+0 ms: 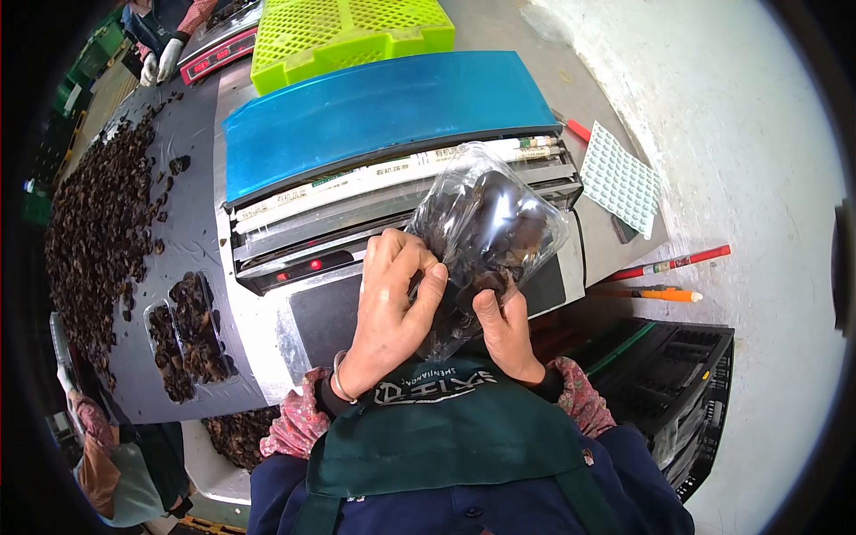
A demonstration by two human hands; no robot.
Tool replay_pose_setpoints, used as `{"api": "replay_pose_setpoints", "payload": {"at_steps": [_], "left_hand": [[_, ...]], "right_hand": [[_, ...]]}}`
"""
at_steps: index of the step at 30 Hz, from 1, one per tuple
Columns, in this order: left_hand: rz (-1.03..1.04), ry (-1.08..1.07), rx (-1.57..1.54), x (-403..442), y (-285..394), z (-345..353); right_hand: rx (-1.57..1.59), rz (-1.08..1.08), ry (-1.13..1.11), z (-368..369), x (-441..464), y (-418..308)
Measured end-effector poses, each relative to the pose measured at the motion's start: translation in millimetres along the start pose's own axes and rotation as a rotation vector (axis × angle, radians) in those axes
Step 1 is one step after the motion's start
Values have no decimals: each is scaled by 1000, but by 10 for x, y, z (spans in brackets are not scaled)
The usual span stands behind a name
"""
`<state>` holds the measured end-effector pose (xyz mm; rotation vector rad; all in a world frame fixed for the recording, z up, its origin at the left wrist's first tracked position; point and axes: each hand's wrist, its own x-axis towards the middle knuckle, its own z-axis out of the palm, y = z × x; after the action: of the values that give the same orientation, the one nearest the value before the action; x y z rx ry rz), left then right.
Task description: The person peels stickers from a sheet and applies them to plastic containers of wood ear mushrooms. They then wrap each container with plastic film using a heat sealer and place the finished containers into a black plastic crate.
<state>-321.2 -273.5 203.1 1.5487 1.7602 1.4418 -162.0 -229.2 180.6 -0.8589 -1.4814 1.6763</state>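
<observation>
A clear tray of dark mushrooms (504, 218), covered in shiny plastic film, is tilted up between my hands above the wrapping machine's front plate. My left hand (388, 308) pinches the film along the tray's near left side, thumb against the bent fingers. From below right, my right hand (508, 334) grips the near edge with its thumb on top; its other fingers are mostly hidden beneath. Just beyond the tray is the film wrapping machine (383, 116), with a blue lid, a printed film roll (357, 178) and a red light on its front.
Loose dark mushrooms (102, 232) cover the left table, with filled trays (192, 334) nearby. A lime-green plastic pallet (352, 36) and a red scale (218, 55) stand behind. Stickers (621, 178) lie right, above black crates (660, 374). Co-workers are at far left and upper left.
</observation>
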Motion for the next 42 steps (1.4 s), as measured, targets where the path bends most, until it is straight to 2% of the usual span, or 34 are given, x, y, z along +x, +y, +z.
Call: {"api": "replay_pose_setpoints", "payload": {"at_steps": [14,17,24,28,30,32,34,37,39,40,42], "left_hand": [[51,63,11,46,-83,89],[-5,40,-39,82,-56,57],[135,-2,264,129,22,74],[148,-47,280,126,54,43],[108,4,112,117,-78,38],[20,58,-86,92,-168,-32],[93,239,-14,70,-195,-152],[-55,427,-208,-150,-277,-299],[-174,451,-331,-330,-318,-315],[-193,404,-452,-430,-405,-269],[-383,283,-758,-586,-434,-87]], "right_hand": [[-1,34,26,-5,17,14],[-19,-1,43,3,33,30],[-166,-115,45,5,70,39],[-142,-68,24,-41,87,53],[-36,29,13,-71,90,43],[291,119,28,-73,137,157],[523,183,4,-108,150,116],[626,121,32,-201,215,106],[675,67,18,-222,298,63],[699,42,9,-213,332,43],[721,35,19,-131,356,11]]}}
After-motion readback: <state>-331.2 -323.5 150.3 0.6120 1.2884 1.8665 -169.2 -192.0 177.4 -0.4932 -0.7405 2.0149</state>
